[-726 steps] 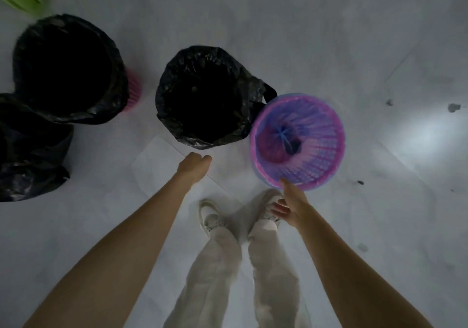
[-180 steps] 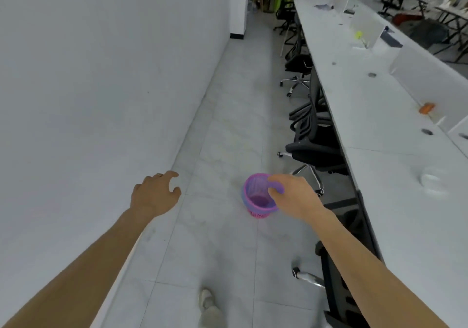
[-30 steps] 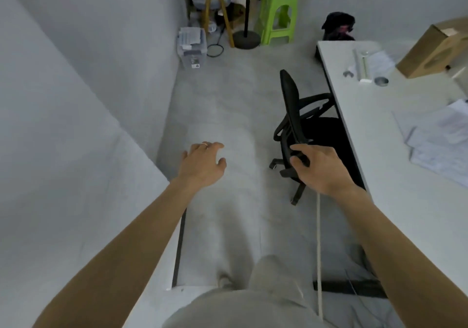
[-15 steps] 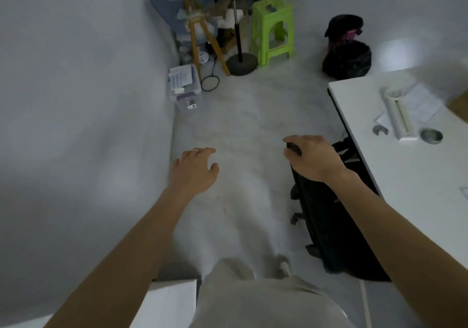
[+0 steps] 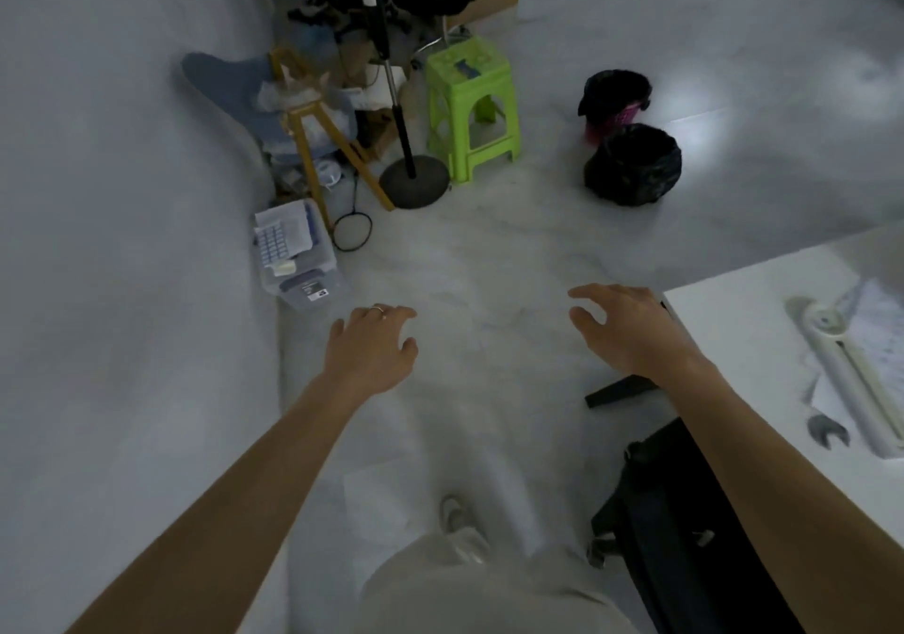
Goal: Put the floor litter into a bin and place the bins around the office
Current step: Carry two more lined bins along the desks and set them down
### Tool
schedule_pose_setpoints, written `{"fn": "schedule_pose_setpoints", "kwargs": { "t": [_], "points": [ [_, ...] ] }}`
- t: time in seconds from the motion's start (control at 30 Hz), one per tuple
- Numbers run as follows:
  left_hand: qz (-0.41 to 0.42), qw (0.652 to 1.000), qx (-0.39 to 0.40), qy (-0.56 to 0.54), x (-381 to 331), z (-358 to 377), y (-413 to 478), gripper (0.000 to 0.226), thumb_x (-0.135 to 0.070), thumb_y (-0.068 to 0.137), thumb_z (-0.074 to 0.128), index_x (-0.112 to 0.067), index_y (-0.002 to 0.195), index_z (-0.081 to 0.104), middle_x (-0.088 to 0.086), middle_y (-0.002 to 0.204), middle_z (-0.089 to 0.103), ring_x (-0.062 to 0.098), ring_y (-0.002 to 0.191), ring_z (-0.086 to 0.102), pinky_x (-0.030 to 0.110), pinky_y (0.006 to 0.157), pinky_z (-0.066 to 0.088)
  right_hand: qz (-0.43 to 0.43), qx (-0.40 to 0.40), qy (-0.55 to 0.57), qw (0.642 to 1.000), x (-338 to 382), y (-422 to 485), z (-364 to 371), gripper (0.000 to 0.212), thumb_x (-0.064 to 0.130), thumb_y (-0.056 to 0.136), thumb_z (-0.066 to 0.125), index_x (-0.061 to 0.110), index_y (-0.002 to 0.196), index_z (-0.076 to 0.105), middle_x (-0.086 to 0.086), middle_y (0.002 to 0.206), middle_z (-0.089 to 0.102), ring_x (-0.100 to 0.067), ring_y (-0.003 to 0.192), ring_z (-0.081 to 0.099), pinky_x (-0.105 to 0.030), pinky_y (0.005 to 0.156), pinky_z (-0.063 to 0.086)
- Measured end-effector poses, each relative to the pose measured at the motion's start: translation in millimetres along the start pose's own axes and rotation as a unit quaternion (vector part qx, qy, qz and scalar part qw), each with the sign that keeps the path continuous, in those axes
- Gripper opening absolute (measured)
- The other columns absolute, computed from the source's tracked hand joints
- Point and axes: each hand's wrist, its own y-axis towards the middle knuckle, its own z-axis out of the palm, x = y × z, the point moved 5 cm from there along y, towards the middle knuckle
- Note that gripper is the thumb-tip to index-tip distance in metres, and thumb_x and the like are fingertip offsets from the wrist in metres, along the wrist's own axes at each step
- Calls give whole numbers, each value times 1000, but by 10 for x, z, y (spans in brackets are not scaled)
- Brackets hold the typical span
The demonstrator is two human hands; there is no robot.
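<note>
Single head-worn wide-angle view, high, facing forward and down along floor (image 5: 489,266); both forearms reach in from below; worktop (image 5: 734,340) corner at right edge.

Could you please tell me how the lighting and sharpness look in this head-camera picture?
Head view: dim overall, with a bright glare patch on the floor beside the nearer bagged bin; the wide angle bends the wall and desk edge; fine detail is soft throughout.
</note>
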Motion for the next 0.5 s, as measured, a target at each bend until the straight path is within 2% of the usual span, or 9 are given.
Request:
{"fn": "schedule_pose_setpoints", "kwargs": {
  "t": [0.17,0.27,0.5],
  "points": [
    [80,996,13,26,-162,-427,1186,48,-39,97,46,-33,144,44,1,149,47,29,135,41,50,110,33,74,-14,23,997,-81,616,-142,41,45,100,44,36,139,52,3,144,54,-29,136,41,-41,108,40],
    [124,991,19,41,-410,-623,1992,48,-41,97,46,-34,144,44,0,148,47,29,133,42,50,109,36,127,-17,31,991,-234,1119,-228,42,48,99,42,39,139,50,4,144,54,-29,136,42,-45,110,40],
    [164,984,33,56,-981,-931,3760,48,-41,98,46,-35,145,43,-1,149,46,28,135,41,50,107,37,153,-9,48,987,-590,2629,-553,42,48,99,41,38,139,49,1,142,55,-31,131,46,-48,107,42]
  ]
}}
